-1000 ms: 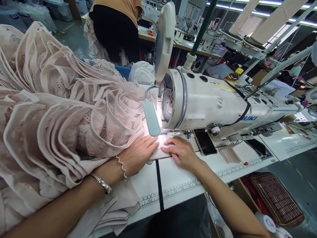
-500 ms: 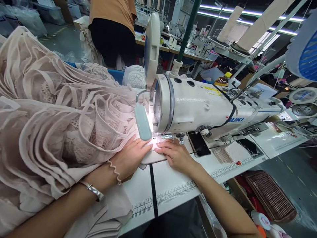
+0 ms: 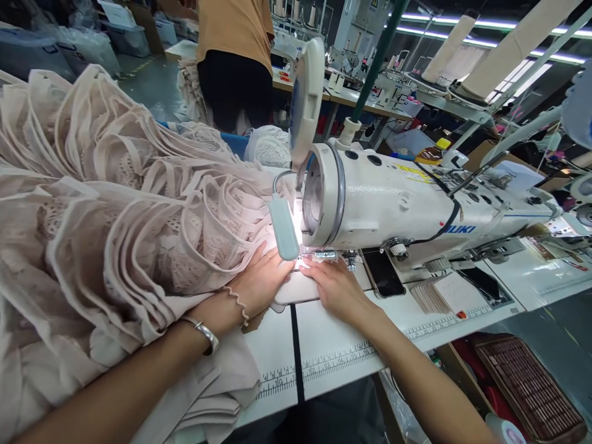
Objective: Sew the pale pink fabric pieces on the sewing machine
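Beneath the needle end of a white sewing machine (image 3: pixel 374 200), my left hand (image 3: pixel 261 280) lies flat, its fingers stretched out. A small grey-green lamp (image 3: pixel 284 228) hides some of its fingertips. From the other side, my right hand (image 3: pixel 337 287) rests with extended fingers close to the presser foot. Both hands press down at the brightly lit sewing spot; the pale cloth there is mostly covered by fingers and glare. Against my left hand and forearm lies a large heap of beige lace-trimmed garments (image 3: pixel 152 216).
Right of my right hand lie a phone (image 3: pixel 383 274) and a stack of beige fabric pieces (image 3: pixel 432 296). Folded beige cloth (image 3: pixel 217 394) hangs at the table's front edge (image 3: pixel 333 376), which carries a ruler. A person (image 3: pixel 235 74) stands behind the heap; a brown basket (image 3: pixel 531 382) sits lower right.
The whole view has shifted, so things appear farther right. My fingertips are slightly closer together near the needle, and the right fingers are less spread.
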Demonstrator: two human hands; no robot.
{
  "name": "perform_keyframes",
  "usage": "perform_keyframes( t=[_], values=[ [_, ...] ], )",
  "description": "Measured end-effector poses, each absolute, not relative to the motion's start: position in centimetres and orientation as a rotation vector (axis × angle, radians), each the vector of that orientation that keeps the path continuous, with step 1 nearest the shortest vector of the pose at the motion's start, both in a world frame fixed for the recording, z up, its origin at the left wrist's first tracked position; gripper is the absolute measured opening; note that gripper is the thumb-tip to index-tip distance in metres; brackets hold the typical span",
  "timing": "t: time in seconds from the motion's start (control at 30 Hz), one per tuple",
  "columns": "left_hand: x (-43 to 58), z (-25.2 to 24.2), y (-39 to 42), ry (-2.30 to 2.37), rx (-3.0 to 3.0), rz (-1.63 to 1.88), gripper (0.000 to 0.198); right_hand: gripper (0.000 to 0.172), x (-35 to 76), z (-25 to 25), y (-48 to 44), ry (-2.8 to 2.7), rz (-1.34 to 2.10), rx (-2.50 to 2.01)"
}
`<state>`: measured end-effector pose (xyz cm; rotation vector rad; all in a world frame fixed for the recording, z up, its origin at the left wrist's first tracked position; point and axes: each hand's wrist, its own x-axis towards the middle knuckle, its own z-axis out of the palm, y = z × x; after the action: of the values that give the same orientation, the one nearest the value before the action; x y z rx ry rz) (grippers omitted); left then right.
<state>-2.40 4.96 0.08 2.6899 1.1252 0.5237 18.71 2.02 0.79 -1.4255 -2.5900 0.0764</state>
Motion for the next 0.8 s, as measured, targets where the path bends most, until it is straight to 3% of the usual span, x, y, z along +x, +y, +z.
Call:
perform_keyframes(
  t=[0.37, 0.53, 0.67, 0.8],
  values=[
    [-1.9, 0.5, 5.3, 1.247, 2.621, 0.598, 0.017, 0.059, 18.6, 0.1, 2.5, -2.724, -0.06, -1.403],
    [-1.8, 1.0, 5.2, 1.304, 2.607, 0.429, 0.022, 0.052, 18.6, 0.1, 2.6, -2.711, 0.008, -1.424],
    [-1.5, 0.7, 4.7, 1.458, 2.628, 0.495, 0.026, 0.047, 18.8, -0.3, 2.7, -2.643, 0.067, -1.476],
    [-0.8, -0.1, 4.1, 1.452, 2.8, 0.57, 0.011, 0.05, 18.8, -0.8, 3.1, -2.583, 0.076, -1.537]
  ],
)
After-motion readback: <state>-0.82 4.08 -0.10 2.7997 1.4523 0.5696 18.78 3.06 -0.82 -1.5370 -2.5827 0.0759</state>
